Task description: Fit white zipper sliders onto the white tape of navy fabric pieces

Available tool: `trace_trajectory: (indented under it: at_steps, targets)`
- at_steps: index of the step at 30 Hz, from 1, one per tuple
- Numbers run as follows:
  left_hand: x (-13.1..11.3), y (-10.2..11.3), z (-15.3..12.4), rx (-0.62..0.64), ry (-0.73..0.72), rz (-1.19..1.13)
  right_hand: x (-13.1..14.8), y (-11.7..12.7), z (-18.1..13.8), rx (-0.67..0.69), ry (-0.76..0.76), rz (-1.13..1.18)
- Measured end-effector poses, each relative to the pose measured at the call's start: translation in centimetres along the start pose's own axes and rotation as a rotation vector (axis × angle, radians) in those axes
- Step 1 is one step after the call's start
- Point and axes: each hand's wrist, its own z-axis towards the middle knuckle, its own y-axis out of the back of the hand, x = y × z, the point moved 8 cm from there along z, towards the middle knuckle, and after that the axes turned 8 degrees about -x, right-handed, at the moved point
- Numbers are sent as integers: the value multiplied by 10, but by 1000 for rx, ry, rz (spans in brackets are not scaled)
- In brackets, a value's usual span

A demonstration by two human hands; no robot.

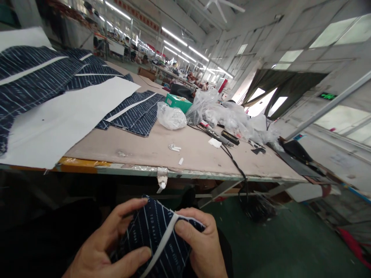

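A navy fabric piece [153, 227] with white stripes and printed lettering is held in front of the table edge, above my lap. A narrow white strip [162, 243] runs slantwise across it. My left hand [116, 243] grips its left side, thumb on the face and fingers at the far edge. With thumb and bent fingers, my right hand [197, 235] pinches the upper right edge near the strip's end. The lower part of the fabric runs out of view.
On the table [139, 150] lie navy striped fabric pieces [31, 85], a white sheet [66, 116], a green box [177, 102], clear plastic bags [226, 116] and a corded tool [216, 135]. A white clamp [162, 179] sits on the front edge. People work in the background.
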Motion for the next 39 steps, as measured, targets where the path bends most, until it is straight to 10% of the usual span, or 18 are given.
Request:
trace_trajectory:
  at_steps: [8,17,24,29,39]
  targets:
    - [-20,-30,10,239,99,96,30,-23,-4,64,135,-266]
    - [6,-36,10,147,469,-289,76,-48,-42,167,1047,-375]
    - [13,-34,7,183,477,-243,41,-35,1,104,455,-206]
    - [10,-33,6,112,559,-330,33,-40,3,229,375,16]
    - [-7,-42,21,63,524,-388,-12,-49,29,40,-256,340]
